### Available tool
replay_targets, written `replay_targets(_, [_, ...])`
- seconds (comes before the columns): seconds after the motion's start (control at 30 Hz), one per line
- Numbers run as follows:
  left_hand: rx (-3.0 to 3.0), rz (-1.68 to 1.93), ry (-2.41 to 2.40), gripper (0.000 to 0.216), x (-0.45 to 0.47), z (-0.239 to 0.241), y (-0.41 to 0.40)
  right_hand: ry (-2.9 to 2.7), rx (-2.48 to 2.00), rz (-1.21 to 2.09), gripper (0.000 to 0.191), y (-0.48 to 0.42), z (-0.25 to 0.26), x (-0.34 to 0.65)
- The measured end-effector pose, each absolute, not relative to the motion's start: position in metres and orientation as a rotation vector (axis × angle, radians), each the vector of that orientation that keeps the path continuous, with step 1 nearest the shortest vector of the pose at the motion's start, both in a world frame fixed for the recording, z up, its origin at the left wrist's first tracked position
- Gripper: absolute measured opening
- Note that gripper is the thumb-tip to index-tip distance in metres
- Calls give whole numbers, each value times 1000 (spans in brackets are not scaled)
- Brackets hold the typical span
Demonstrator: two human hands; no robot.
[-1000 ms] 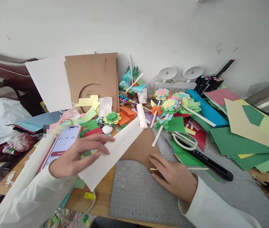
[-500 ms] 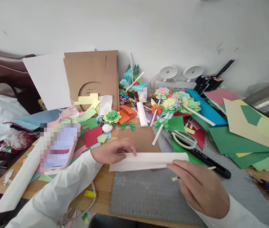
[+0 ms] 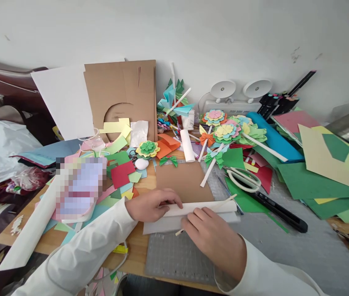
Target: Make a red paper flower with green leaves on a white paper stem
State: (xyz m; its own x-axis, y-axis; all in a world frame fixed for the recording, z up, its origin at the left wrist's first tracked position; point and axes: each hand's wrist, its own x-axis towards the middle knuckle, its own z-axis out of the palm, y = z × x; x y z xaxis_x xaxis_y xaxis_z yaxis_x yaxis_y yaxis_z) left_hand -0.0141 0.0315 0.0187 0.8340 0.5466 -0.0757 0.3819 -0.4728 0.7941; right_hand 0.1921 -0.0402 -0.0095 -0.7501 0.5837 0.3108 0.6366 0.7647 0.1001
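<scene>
Two hands work over a white paper sheet (image 3: pixel 174 214) with a rolled upper edge, lower centre of the frame. The left hand (image 3: pixel 154 204), reaching from lower left, curls its fingers onto the roll; whether it pinches or merely presses, I cannot tell. The right hand (image 3: pixel 213 237), angled from lower right, grips a thin stick (image 3: pixel 226 200) slantwise under bent fingers. Brown cardboard (image 3: pixel 182 179) lies just above; scissors (image 3: pixel 244 181) rest right of centre.
</scene>
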Motion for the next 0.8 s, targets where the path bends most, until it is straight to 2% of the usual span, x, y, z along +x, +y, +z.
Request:
replay_targets(0.3, [2121,284,654,34,-8,11,31,-2686,-1043,-30,16,-48,-20,190])
replay_targets(0.57, [2151,268,591,43,-13,7,32,-2517,-980,235,24,-44,-31,190])
replay_targets(0.8, [2273,388,571,35,-15,10,35,-2455,-975,185,23,-43,-34,196])
